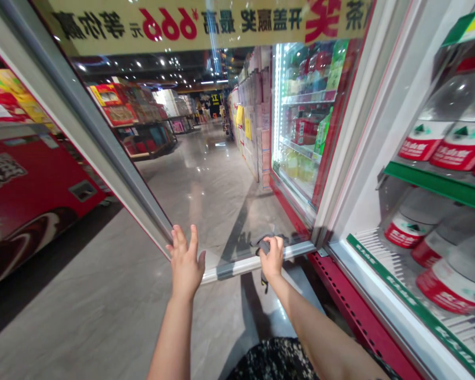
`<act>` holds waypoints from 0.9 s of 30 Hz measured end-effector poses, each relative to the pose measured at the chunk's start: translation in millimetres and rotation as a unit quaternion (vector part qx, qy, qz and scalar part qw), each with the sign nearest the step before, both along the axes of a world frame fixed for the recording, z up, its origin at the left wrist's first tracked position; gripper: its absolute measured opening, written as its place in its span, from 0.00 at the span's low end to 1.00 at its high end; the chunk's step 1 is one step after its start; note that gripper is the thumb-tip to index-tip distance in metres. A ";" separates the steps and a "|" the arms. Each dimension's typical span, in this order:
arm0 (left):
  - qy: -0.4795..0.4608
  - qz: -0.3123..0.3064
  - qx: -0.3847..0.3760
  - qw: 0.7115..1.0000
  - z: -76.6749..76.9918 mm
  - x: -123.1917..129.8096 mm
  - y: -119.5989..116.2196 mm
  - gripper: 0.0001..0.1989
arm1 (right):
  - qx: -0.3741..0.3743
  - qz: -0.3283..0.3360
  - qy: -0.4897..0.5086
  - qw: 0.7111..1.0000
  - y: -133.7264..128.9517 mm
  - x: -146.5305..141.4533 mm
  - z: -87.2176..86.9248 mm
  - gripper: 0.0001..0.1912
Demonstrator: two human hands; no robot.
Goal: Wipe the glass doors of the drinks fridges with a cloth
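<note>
"What did the hands have?"

"The right hand (271, 258) clenched a crumpled dark grey cloth (264, 245) against the white metal bottom rail (237, 268) of a glass cooler door; the left hand (186, 262) stayed open, fingers spread."

"Any risk?"

"Yes: a slipping cloth could have let the swung-out door pinch fingers."

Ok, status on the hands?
Left hand open by the glass fridge door's bottom rail. Right hand gripping dark cloth on that rail. Bottled water shelved to the right.

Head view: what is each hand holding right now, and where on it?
The right hand grips a dark cloth strap at the glass cooler door's bottom rail; the left hand is open, holding nothing.
</note>
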State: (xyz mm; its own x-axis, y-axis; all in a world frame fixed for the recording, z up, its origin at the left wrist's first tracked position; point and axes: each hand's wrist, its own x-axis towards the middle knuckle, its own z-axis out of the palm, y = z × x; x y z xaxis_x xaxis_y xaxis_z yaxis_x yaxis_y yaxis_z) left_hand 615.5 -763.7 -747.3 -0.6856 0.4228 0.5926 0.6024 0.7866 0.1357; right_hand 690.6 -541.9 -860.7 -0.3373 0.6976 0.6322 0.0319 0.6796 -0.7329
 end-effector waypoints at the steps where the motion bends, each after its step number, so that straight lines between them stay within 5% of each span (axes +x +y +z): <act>1: 0.004 -0.001 0.002 1.000 -0.4 0.1 -1.1 0.44 | -0.001 0.002 0.003 1.000 -0.3 -1.0 7.5 0.14; 4: 0.016 -0.009 0.007 1.000 -1.4 1.7 -4.2 0.46 | 0.012 0.010 0.014 1.000 -5.3 -12.5 33.4 0.18; 7: 0.016 -0.017 0.008 1.000 -1.8 3.5 -7.2 0.48 | 0.146 0.077 -0.053 0.985 -15.5 -16.5 44.5 0.25; 11: 0.014 -0.023 0.013 1.000 -2.7 4.9 -10.7 0.50 | 0.361 0.198 -0.181 0.893 -11.4 0.6 24.0 0.30; 17: 0.018 -0.031 0.036 0.999 -4.8 7.2 -11.5 0.51 | 0.306 0.105 -0.136 0.936 -23.5 -12.0 28.6 0.31; 23: 0.006 -0.055 0.028 0.998 -0.6 2.3 -19.1 0.49 | 0.480 0.183 -0.159 0.843 -34.1 -15.2 19.3 0.25; 27: 0.032 -0.086 0.046 0.995 0.9 0.9 -33.8 0.47 | 0.446 0.154 -0.163 0.867 -21.7 -15.8 33.5 0.29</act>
State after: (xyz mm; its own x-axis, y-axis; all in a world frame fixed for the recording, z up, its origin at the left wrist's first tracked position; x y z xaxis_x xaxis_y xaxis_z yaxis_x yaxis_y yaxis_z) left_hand 616.4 -797.4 -746.4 -0.5670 0.4727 0.6746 0.7366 0.6576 0.1583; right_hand 674.8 -563.7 -827.2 -0.6835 -0.1740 0.7089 -0.1453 0.9842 0.1015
